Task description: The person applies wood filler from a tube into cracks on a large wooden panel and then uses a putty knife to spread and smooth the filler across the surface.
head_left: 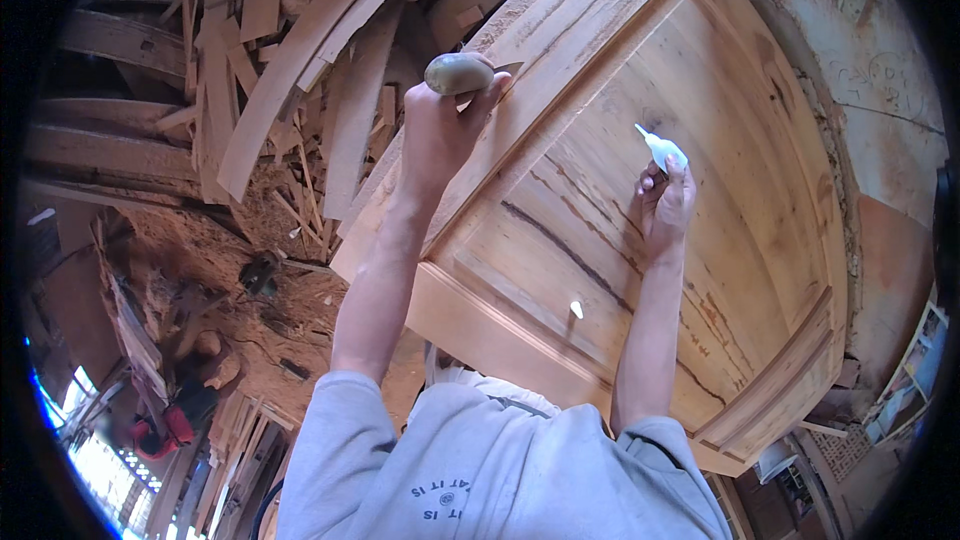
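Observation:
My right hand (668,202) is closed round a small white squeeze bottle (665,151) with a narrow pointed nozzle. It holds the bottle above a wooden panel door (720,170), the nozzle pointing to the far left. My left hand (445,135) grips a rounded, greenish-brown object (458,73) over the door's left frame piece; its lower part is hidden by my fingers, so I cannot tell its kind. On the near part of the panel is a small white tapered piece, like a cap (577,310). Dark streaks and cracks run along the panel's grain.
Wood offcuts and curved boards (290,80) are heaped at the far left. Sawdust (200,260) covers the ground on the left. Stone-like slabs (880,70) lie beyond the door's right edge. A raised moulding (775,370) crosses its near right end.

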### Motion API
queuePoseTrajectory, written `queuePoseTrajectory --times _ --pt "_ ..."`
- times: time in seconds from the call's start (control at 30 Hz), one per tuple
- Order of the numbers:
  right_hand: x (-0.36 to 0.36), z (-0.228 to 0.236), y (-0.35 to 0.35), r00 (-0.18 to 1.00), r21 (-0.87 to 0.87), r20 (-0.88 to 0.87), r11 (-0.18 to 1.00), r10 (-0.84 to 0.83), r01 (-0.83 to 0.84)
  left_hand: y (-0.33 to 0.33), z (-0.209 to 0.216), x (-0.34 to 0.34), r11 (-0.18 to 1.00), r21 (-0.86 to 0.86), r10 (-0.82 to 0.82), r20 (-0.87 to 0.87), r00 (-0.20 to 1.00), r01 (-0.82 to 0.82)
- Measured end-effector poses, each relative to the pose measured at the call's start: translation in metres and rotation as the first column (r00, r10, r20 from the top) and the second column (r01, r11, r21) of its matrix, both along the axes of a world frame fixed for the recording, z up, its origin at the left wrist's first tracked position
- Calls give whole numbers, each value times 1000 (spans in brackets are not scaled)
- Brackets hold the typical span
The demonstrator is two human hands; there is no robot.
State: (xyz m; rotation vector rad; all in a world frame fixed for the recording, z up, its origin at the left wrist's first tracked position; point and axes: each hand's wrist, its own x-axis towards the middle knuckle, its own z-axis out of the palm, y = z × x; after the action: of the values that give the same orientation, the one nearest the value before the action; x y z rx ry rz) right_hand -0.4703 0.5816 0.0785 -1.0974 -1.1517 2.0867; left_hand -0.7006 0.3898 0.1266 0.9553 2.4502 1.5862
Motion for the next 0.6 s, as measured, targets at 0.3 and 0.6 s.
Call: queuePoseTrajectory --times 0.3,0.6 --pt "1 -2 1 1000 -11 -18 1000 -2 2 -1 -3 4 992 115 52 59 997 -59" --pt "2 -4 2 1000 -5 -10 1000 -6 6 -2 -8 10 994 93 44 63 997 -50"
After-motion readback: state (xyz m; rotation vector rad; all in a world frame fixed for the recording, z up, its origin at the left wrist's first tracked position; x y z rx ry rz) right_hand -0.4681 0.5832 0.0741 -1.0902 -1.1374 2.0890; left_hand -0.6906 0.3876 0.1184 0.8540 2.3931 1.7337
